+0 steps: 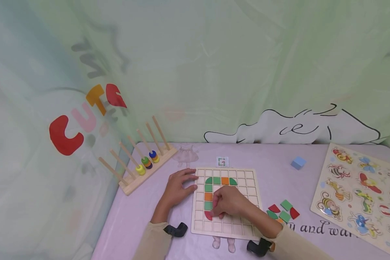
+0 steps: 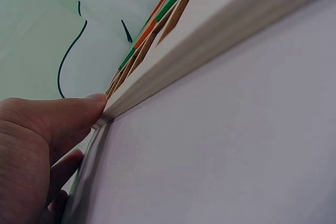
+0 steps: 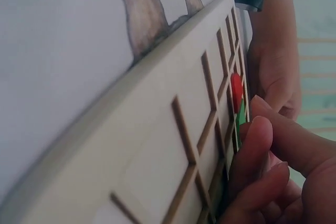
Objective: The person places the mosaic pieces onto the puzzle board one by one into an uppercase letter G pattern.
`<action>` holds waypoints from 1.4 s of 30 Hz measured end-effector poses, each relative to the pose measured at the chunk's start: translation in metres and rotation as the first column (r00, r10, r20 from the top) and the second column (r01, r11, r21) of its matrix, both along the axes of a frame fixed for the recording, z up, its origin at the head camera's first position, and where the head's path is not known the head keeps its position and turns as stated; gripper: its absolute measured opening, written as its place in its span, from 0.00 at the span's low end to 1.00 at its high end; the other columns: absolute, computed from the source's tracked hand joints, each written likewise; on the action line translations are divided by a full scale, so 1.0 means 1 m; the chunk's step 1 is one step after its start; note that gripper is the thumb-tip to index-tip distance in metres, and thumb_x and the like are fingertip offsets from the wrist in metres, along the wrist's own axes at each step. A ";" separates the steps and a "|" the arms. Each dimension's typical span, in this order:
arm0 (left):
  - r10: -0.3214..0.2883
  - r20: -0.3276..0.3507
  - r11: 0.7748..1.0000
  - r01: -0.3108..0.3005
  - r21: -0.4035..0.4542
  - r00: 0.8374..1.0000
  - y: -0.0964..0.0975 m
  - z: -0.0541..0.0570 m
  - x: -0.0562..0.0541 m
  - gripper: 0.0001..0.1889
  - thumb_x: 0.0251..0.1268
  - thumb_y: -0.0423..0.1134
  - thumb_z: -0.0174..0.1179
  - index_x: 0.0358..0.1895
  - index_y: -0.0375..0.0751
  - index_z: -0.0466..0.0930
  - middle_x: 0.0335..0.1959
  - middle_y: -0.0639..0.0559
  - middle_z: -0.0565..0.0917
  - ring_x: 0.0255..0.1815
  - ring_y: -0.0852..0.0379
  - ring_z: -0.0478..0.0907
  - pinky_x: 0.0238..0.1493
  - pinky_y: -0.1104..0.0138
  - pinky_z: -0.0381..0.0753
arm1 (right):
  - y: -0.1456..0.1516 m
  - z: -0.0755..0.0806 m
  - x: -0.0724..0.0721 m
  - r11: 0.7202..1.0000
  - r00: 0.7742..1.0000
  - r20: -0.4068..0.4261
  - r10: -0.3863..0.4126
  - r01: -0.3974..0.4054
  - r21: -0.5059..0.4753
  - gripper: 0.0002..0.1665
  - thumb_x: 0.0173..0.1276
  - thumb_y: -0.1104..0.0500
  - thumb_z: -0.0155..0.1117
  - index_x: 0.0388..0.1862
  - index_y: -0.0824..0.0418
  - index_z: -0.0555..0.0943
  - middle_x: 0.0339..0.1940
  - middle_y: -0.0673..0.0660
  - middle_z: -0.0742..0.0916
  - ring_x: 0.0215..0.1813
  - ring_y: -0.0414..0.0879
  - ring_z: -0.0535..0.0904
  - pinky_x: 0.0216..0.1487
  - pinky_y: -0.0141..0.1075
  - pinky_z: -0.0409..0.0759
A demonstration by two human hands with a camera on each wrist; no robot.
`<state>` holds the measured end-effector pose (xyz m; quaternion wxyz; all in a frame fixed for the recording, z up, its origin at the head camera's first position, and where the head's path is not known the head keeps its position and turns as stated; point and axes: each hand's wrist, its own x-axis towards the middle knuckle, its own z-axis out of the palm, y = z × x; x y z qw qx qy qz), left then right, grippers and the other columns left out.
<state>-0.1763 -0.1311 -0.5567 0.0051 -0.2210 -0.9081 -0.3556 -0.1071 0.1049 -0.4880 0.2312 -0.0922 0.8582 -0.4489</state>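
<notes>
A square wooden grid board (image 1: 225,231) lies on the table. An arch of green and orange tiles is set in its cells, with a red quarter-round tile (image 1: 208,215) at the lower left end. My left hand (image 1: 178,186) rests along the board's left edge, fingers spread; the left wrist view shows the thumb (image 2: 86,106) against a corner. Over the board, my right hand (image 1: 229,202) has bent fingers, their tips right at the red tile. In the right wrist view that tile (image 3: 237,85) shows just beyond the fingertips; I cannot tell whether they pinch anything.
Several loose red, green and orange tiles (image 1: 285,205) lie right of the board. Behind it is a small pattern card (image 1: 222,161). A peg stand with rings (image 1: 149,173) stands left, a blue block (image 1: 298,163) back right, and an insect puzzle board (image 1: 347,187) far right.
</notes>
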 end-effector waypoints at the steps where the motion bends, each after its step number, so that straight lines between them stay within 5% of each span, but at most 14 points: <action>1: -0.002 -0.007 1.000 0.002 -0.001 1.000 0.000 0.000 0.000 0.16 0.65 0.47 0.69 0.55 0.54 0.88 0.68 0.59 0.80 0.75 0.54 0.70 0.75 0.46 0.62 | 0.002 0.001 -0.001 1.000 1.000 -0.006 0.002 -0.002 0.000 0.14 0.51 0.60 0.83 0.22 0.57 0.82 0.15 0.53 0.84 0.20 0.44 0.83 0.23 0.33 0.73; 16: 0.001 -0.011 1.000 -0.001 -0.011 1.000 0.001 -0.001 0.001 0.17 0.65 0.48 0.69 0.56 0.55 0.87 0.68 0.60 0.79 0.75 0.55 0.70 0.75 0.46 0.62 | 0.066 0.026 -0.010 0.992 0.994 -0.102 -0.048 0.060 0.114 0.11 0.57 0.53 0.80 0.29 0.53 0.84 0.23 0.48 0.83 0.31 0.45 0.76 0.32 0.33 0.74; 23: -0.004 -0.017 1.000 0.004 -0.009 1.000 0.000 0.000 0.001 0.17 0.64 0.47 0.69 0.56 0.54 0.87 0.68 0.59 0.79 0.75 0.54 0.70 0.74 0.46 0.62 | 0.113 0.035 -0.010 0.983 0.991 -0.137 0.001 0.024 0.182 0.11 0.60 0.48 0.78 0.36 0.51 0.87 0.30 0.47 0.85 0.38 0.45 0.77 0.37 0.32 0.78; 34: -0.009 -0.033 1.000 0.009 0.004 0.999 0.000 -0.002 0.001 0.16 0.64 0.45 0.70 0.55 0.52 0.88 0.68 0.58 0.80 0.74 0.53 0.71 0.74 0.45 0.62 | 0.178 0.027 -0.002 0.957 0.980 -0.173 0.101 -0.049 0.285 0.12 0.60 0.47 0.77 0.40 0.49 0.88 0.40 0.44 0.88 0.40 0.39 0.77 0.39 0.30 0.79; 42: -0.005 -0.018 1.000 0.005 0.004 1.000 0.000 -0.002 0.000 0.16 0.64 0.46 0.69 0.55 0.53 0.87 0.68 0.58 0.80 0.75 0.53 0.70 0.75 0.46 0.61 | 0.205 0.015 -0.003 0.918 0.979 -0.187 0.084 -0.003 0.397 0.12 0.54 0.47 0.81 0.36 0.46 0.89 0.39 0.44 0.88 0.41 0.42 0.77 0.38 0.29 0.78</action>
